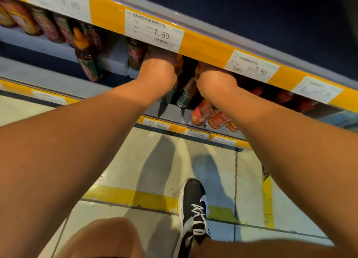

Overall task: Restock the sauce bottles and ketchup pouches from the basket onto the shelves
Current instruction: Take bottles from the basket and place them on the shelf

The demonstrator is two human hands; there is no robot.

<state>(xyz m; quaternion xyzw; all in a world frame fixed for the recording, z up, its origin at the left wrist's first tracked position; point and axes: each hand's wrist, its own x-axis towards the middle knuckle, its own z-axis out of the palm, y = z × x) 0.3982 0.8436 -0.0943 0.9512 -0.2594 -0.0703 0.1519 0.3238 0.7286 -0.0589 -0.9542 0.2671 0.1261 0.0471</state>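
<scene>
Two hands (158,63) under shelf, sauce bottles (185,91) upright

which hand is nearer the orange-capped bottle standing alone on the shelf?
Left. The left hand reaches under the shelf edge just right of the orange-capped bottle, with another bottle between them. The right hand is farther right, beyond the left.

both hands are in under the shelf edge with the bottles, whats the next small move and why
Probably set the bottles upright on the shelf and let go. Both the left hand and right hand reach under the yellow price rail; the fingers are hidden.
</scene>
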